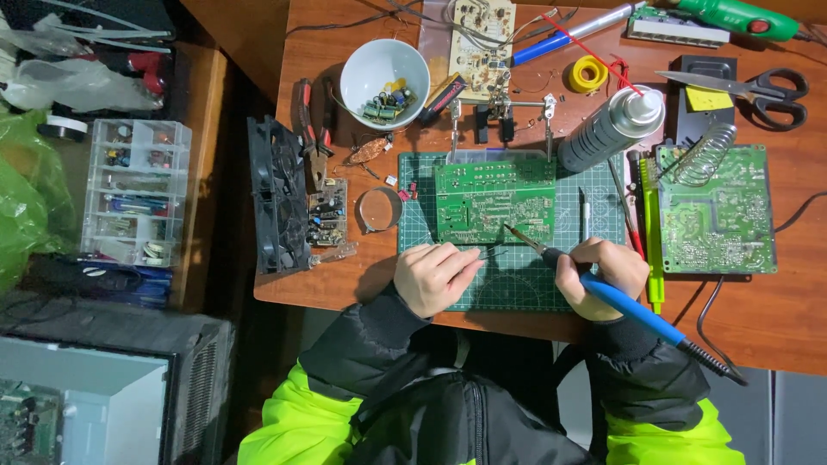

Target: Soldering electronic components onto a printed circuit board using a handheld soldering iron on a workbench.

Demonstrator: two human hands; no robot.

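Reddish-brown wood made up the worktop point(775, 319), and a green cutting mat point(517, 284) lay at its near edge. On the mat sat a green circuit board point(493, 200), solder side up, just below a small helping-hands stand point(500, 108) with two clips.

The right hand point(600, 274) was closed around the blue handle of a soldering iron point(620, 300), whose tip slanted up and left and reached the board's lower edge. Its black cord ran off toward the right. The left hand point(435, 277) rested on the mat just below the board, fingers curled and pinched on something thin that pointed toward the iron's tip; what it was could not be made out.

A white bowl point(384, 73) holding small electronic parts stood at the far left of the worktop. A grey spray can point(610, 129) lay tilted right of the board. Beyond it was a second green circuit board point(715, 211), with a coiled iron holder point(705, 155) at its top edge. Black-handled scissors point(758, 88) lay at the far right. A black fan point(277, 196) stood at the left edge, and a clear compartment box point(136, 191) sat on a lower surface to the left.
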